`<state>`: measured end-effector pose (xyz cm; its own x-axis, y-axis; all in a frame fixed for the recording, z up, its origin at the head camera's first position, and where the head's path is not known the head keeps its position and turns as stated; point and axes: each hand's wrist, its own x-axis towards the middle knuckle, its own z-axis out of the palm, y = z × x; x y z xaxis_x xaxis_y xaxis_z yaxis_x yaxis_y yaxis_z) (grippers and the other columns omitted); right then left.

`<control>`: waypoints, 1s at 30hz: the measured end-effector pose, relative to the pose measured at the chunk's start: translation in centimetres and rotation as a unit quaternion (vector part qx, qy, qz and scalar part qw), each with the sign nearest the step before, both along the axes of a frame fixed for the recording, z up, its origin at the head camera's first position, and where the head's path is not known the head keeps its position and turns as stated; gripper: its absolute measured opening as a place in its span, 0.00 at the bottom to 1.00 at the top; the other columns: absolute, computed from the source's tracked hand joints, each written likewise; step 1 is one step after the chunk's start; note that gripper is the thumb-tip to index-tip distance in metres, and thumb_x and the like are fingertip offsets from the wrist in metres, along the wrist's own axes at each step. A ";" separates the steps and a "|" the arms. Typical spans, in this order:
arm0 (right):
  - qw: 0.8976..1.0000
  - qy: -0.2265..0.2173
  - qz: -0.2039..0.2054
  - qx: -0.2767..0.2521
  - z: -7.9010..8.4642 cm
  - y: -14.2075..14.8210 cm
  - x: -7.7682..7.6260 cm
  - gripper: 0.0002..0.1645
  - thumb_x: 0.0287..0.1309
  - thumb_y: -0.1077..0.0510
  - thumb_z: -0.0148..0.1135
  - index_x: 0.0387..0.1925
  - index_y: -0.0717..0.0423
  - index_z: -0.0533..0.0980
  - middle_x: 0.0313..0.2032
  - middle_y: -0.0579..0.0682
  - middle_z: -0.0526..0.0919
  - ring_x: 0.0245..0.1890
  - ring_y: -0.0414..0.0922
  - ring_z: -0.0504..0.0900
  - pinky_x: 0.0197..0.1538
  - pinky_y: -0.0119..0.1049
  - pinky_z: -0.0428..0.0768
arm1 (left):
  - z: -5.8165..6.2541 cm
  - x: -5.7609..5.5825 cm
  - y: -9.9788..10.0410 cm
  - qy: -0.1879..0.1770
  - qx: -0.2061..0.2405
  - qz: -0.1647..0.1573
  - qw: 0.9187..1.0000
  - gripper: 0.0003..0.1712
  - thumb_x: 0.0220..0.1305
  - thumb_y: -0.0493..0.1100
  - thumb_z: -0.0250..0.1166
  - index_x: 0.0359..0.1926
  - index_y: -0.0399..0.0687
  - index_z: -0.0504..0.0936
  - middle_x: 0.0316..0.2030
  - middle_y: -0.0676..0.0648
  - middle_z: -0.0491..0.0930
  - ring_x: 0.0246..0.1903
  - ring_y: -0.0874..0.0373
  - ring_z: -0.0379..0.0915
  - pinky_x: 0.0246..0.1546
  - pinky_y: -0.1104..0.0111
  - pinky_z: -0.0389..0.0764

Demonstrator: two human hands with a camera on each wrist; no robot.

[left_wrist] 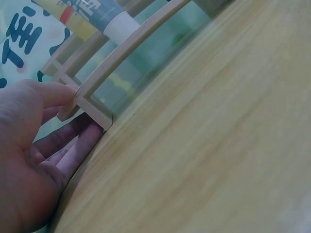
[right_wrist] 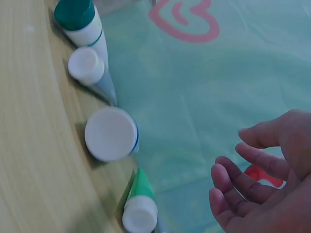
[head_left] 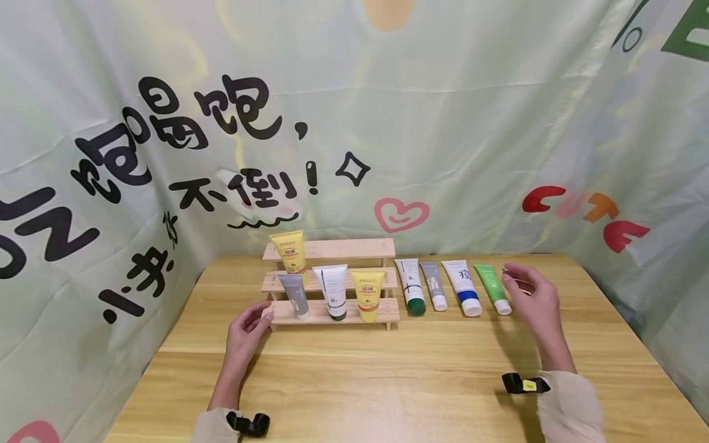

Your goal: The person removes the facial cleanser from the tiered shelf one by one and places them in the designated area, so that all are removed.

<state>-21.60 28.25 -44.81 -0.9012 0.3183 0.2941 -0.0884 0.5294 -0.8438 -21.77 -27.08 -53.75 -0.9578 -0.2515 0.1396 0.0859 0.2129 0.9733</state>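
My left hand (head_left: 247, 332) grips the left end of the lowest step of a three-step wooden display rack (head_left: 327, 249), thumb at the step's end and fingers by its leg. On that step a grey tube (head_left: 295, 296), a white tube (head_left: 332, 289) and a yellow tube (head_left: 368, 292) stand on their caps. Another yellow tube (head_left: 289, 252) stands behind, at the left of the middle step. To the right, my right hand (head_left: 533, 298) hovers beside a green tube (head_left: 492, 286), loosely curled and holding nothing. The right wrist view shows a gap between its fingers (right_wrist: 243, 187) and that tube.
Left of the green tube lie a white tube with a blue band (head_left: 461, 284), a grey tube (head_left: 433, 284) and a white tube with a green cap (head_left: 410, 283). The wooden table (head_left: 360, 375) meets a printed curtain (head_left: 465, 147) at its back and sides.
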 end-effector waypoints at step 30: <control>0.964 0.065 0.253 -0.049 4.6 -11.0 0.2 0.24 0.72 0.58 0.63 0.66 0.57 0.73 0.56 0.57 0.81 0.56 0.50 0.79 0.55 0.23 0.77 | -0.1 0.0 -0.1 -0.023 -0.001 -0.007 1.000 0.23 0.68 0.44 0.71 0.60 0.40 0.82 0.62 0.39 0.78 0.54 0.65 0.74 0.50 0.82 0.76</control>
<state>-21.43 17.21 -40.22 -0.9063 -0.1204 0.4052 -0.4220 0.3102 -0.8518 -21.72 -27.23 -53.83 -0.9668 -0.2370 0.0955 0.0438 0.2148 0.9757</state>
